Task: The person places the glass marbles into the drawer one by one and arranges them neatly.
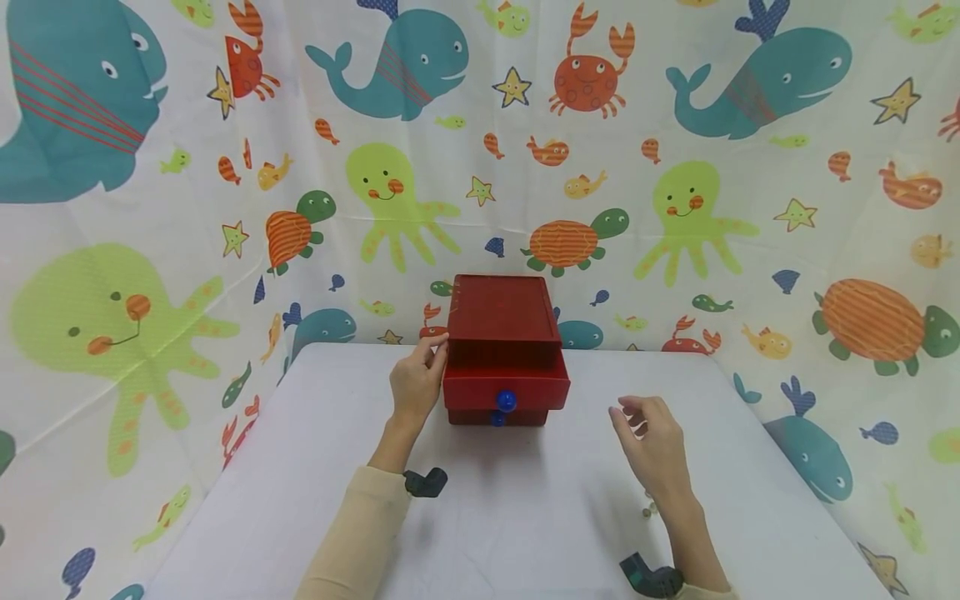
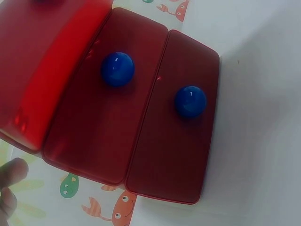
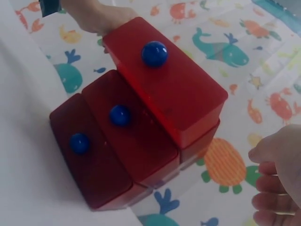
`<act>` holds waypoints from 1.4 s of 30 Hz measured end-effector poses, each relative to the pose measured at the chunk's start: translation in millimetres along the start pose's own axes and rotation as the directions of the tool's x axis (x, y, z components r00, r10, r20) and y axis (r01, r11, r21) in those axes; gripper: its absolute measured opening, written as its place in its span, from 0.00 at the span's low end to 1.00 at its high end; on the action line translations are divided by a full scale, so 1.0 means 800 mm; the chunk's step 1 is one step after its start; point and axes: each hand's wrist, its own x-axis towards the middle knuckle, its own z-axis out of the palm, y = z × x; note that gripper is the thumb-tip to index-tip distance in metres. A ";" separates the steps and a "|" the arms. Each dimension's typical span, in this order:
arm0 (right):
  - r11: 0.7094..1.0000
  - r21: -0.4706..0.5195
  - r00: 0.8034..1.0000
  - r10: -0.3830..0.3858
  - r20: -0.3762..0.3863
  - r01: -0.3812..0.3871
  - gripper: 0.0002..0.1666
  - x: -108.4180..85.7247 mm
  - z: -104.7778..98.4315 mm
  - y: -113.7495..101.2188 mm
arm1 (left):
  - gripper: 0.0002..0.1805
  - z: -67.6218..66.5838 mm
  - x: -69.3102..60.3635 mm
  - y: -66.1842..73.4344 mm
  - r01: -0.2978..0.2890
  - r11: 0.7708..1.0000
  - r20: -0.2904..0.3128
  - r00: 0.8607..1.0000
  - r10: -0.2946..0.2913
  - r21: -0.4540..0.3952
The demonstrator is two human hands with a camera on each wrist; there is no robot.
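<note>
A red box with three drawers (image 1: 502, 307) stands at the back of the white table. Its top drawer (image 3: 176, 87) is pulled out; the middle drawer (image 3: 127, 134) and bottom drawer (image 3: 89, 155) are closed, each with a blue knob. My left hand (image 1: 417, 385) rests its fingertips against the box's left side, and part of it shows at the left wrist view's lower left edge (image 2: 9, 188). To the right of the box, my right hand (image 1: 654, 446) hovers above the table with loosely bent fingers, holding nothing and apart from the box.
Small, unclear items (image 1: 648, 508) lie on the white table (image 1: 555, 533) beside my right wrist. A curtain (image 1: 465, 183) printed with sea animals hangs behind the box and along both sides of the table. Dark straps are on both wrists.
</note>
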 end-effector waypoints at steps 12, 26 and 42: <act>0.999 -0.036 1.000 0.011 -0.008 -0.012 0.14 -0.015 0.001 0.017 | 0.09 0.001 0.000 0.000 0.018 1.000 0.015 1.000 -0.018 -0.003; 0.997 -0.039 0.998 0.064 0.003 -0.064 0.12 -0.034 -0.001 0.036 | 0.09 0.001 -0.001 0.000 0.019 1.000 0.008 1.000 -0.019 -0.004; 0.986 -0.065 0.986 0.159 0.047 -0.156 0.11 -0.056 -0.011 0.059 | 0.09 -0.001 -0.001 0.003 0.014 1.000 0.014 1.000 -0.014 -0.005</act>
